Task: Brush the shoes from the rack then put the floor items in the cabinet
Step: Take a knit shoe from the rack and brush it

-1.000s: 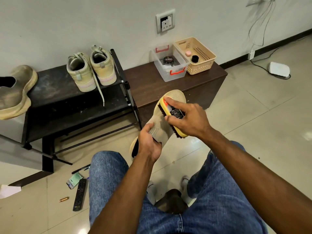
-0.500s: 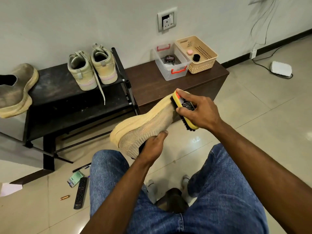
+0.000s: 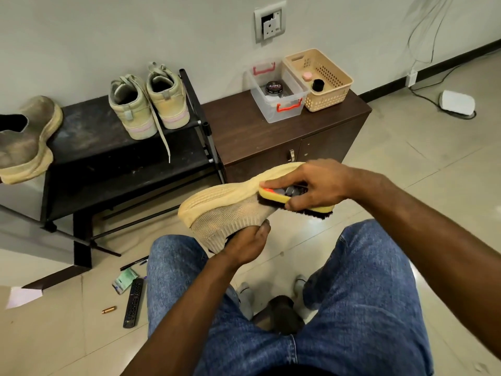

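Note:
My left hand [image 3: 245, 241] grips a beige knit shoe [image 3: 225, 210] from below at its opening, holding it on its side over my knees. My right hand [image 3: 311, 185] holds a yellow brush [image 3: 273, 195] with dark bristles pressed against the shoe's upper. On the black rack [image 3: 89, 137] stands a pair of pale green sneakers [image 3: 147, 101], and a dusty beige shoe [image 3: 25, 142] sits at its left end. A remote [image 3: 133, 303], a green packet [image 3: 124, 279], a pen [image 3: 134, 263] and a small brass-coloured cylinder [image 3: 109, 309] lie on the floor. The brown cabinet [image 3: 271, 137] stands right of the rack.
On the cabinet top sit a clear box [image 3: 276, 104] with a polish tin and a beige basket [image 3: 320, 77]. A white device [image 3: 456, 103] with cables lies on the floor at right. A paper scrap [image 3: 23, 295] lies at left. My jeans-clad legs fill the foreground.
The shoe has turned from toe-up to lying on its side, toe to the left. My right hand has swept the brush across and down onto its upper.

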